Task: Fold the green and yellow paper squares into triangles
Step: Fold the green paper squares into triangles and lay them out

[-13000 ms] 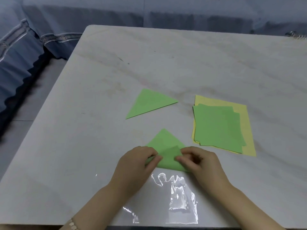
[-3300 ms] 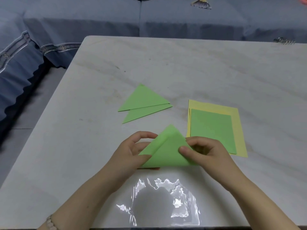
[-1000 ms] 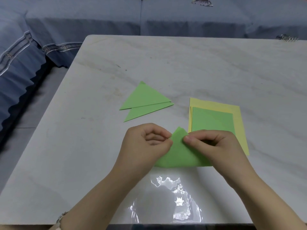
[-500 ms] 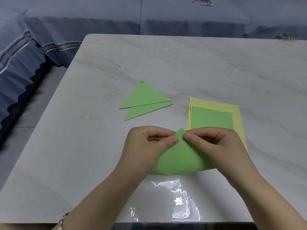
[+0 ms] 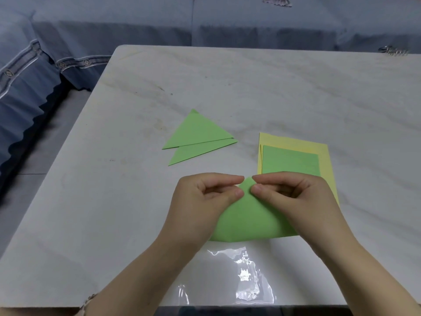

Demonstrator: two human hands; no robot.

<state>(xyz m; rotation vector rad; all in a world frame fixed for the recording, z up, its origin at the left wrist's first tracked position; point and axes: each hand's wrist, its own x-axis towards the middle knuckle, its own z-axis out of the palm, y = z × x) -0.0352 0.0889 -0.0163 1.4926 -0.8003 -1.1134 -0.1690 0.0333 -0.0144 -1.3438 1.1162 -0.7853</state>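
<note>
A green paper sheet lies near the table's front edge, doubled over with its bottom fold still rounded. My left hand and my right hand both pinch its top corner between thumb and fingers. Two folded green triangles overlap farther back to the left. To the right a flat green square rests on a yellow paper sheet; my right hand covers their near parts.
The white marble table has its left edge beside a gap in front of a blue sofa. A clear plastic sleeve lies at the front edge. A small metal object sits at the far right.
Both hands have brought the paper's corners together at the top and pinch them closer. The earlier flat triangle has become a bowed, doubled sheet. The other papers have not moved.
</note>
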